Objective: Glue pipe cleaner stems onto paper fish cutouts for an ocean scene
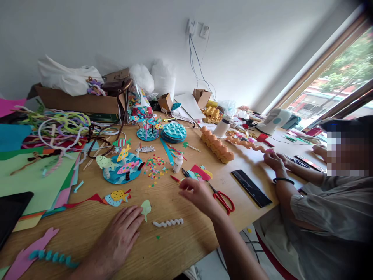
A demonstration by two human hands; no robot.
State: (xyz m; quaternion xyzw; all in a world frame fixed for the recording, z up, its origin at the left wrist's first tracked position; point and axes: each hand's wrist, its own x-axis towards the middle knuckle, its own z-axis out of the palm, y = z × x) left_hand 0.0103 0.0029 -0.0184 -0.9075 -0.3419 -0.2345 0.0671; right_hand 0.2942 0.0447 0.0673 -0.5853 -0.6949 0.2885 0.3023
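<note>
My left hand [121, 231] lies flat on the wooden table with its fingers stretched out. Its fingertips touch the edge of a light green paper fish [146, 209]. My right hand [198, 194] hovers above the table, its fingers curled in towards the thumb; anything between them is too small or hidden to make out. Just beyond those fingers is a red-tipped stick-like item [175, 178], partly covered. A white twisted pipe cleaner [168, 222] lies between my hands. Red-handled scissors [224, 200] rest right of my right wrist, and a small white bottle [177, 163] stands farther back.
Paper-dot confetti [155, 167] and a blue plate with paper fish [116, 181] lie ahead. Coloured paper [37, 175] and pipe cleaners [64, 128] fill the left. Orange egg cartons [217, 146] and a black phone [251, 187] are at right, near a seated person [326, 217].
</note>
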